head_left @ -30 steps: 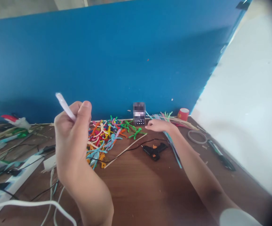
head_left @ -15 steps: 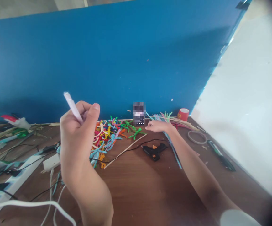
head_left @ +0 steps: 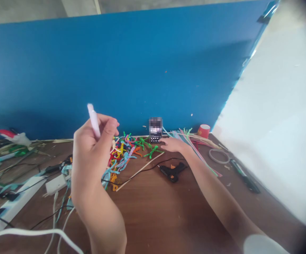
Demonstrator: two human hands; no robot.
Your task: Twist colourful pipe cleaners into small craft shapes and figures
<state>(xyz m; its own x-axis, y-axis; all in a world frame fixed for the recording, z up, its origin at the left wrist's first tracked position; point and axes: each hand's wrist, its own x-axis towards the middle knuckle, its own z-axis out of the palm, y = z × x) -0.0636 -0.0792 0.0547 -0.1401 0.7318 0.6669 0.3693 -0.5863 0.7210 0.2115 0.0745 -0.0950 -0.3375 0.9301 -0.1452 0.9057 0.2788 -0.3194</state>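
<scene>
Raised in front of me on the left, my left hand (head_left: 95,141) is closed around a short white stick (head_left: 93,120) that pokes up above the fingers. Farther off, my right hand (head_left: 171,144) reaches to a phone (head_left: 155,131) leaning on the blue panel. A fingertip is at the lower right of its lit screen; whether it touches cannot be told. That hand has a finger stretched out and shows nothing in its grip. Green twisted pipe-cleaner figures (head_left: 151,151) lie just left of it, beside a pile of colourful pipe-cleaner pieces (head_left: 125,157).
A black glue gun (head_left: 172,171) and a thin wooden strip (head_left: 139,171) lie mid-table. Loose pipe cleaners (head_left: 186,133), a red paper cup (head_left: 204,131), a tape ring (head_left: 219,156) and a pen-like tool (head_left: 245,176) are at right. A power strip (head_left: 17,203) with cables is left.
My right hand has moved left to the phone's screen. My left hand, still holding the white stick, has shifted slightly right, and the stick stands more upright.
</scene>
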